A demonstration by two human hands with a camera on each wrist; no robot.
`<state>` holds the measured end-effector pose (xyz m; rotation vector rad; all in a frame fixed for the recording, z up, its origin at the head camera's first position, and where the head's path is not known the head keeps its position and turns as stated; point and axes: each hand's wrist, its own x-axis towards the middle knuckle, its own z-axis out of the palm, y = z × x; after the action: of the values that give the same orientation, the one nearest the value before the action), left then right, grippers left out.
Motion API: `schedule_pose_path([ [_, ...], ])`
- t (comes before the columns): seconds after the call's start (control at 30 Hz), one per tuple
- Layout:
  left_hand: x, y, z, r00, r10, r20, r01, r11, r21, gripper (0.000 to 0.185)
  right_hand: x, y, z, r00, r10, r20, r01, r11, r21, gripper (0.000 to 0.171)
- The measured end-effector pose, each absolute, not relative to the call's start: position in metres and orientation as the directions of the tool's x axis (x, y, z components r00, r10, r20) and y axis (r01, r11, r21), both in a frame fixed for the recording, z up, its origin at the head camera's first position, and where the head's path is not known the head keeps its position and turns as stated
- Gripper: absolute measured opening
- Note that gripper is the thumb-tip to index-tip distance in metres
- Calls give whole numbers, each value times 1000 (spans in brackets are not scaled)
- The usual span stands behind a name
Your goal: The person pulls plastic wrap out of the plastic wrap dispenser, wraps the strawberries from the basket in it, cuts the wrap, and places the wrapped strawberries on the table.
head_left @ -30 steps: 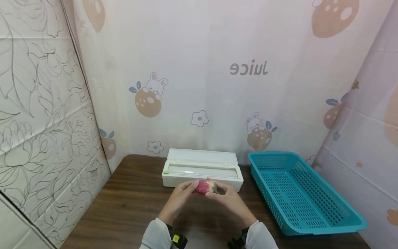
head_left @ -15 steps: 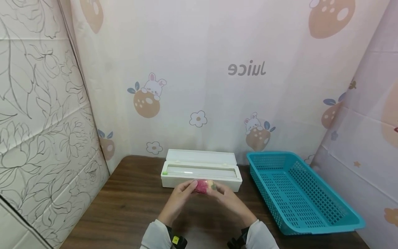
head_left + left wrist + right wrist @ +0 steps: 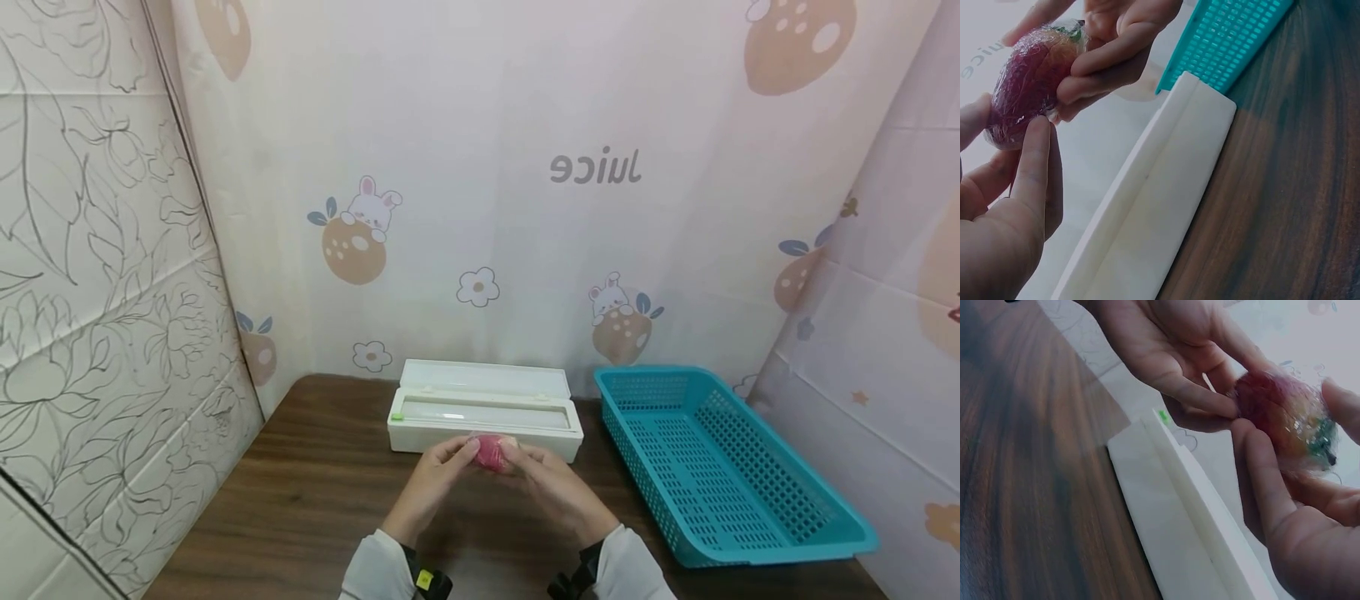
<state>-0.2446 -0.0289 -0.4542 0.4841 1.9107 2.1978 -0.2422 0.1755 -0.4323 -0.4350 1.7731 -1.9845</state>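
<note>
Both hands hold a large red strawberry (image 3: 491,452) between them above the table, in front of the white box. Its end is yellowish with a green cap, and clear cling film is wrapped tightly round it. In the left wrist view the wrapped strawberry (image 3: 1032,81) shows wrinkled, shiny film. My left hand (image 3: 433,479) pinches the red end between thumb and fingers. My right hand (image 3: 551,483) holds the capped end, its thumb pressing on the film from the near side. In the right wrist view fingertips of both hands support the strawberry (image 3: 1288,419) from below.
A white cling film dispenser (image 3: 480,435) with a green slider stands behind the hands, its lid (image 3: 486,377) raised. To the right is a turquoise plastic basket (image 3: 671,508). Patterned curtains enclose the dark wooden table (image 3: 300,492) at the back and sides.
The right thumb has moved leftward over the strawberry, so the yellow and green end is now mostly covered in the head view. Both hands stay in nearly the same place.
</note>
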Motion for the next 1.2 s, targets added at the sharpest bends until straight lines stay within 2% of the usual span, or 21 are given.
schedule_pose_path([
  [0.17, -244, -28, -458, -930, 354, 99, 58, -125, 991, 42, -244, 183, -433, -854, -516, -67, 90, -21, -996, 47],
  [0.5, -245, -23, -461, -930, 349, 115, 88, -93, 992, 40, -245, 192, -430, -825, -563, -54, -54, 174, -983, 42],
  [0.63, -244, -23, -461, -935, 336, 115, 91, -85, 992, 39, -243, 193, -427, -838, -543, -53, -103, 254, -962, 39],
  [0.8, -243, -24, -460, -940, 324, 108, 85, -85, 993, 40, -243, 192, -427, -885, -464, -38, -142, 347, -927, 38],
  [0.97, -245, -25, -459, -945, 316, 80, 61, -71, 996, 44, -246, 189, -430, -905, -425, -31, -118, 320, -940, 43],
  [1.13, -246, -24, -462, -935, 344, 84, 53, -100, 994, 42, -245, 185, -431, -890, -452, -52, -52, 214, -975, 54],
  [1.2, -244, -24, -463, -931, 352, 96, 55, -125, 991, 41, -244, 183, -433, -879, -475, -31, -43, 143, -989, 53],
])
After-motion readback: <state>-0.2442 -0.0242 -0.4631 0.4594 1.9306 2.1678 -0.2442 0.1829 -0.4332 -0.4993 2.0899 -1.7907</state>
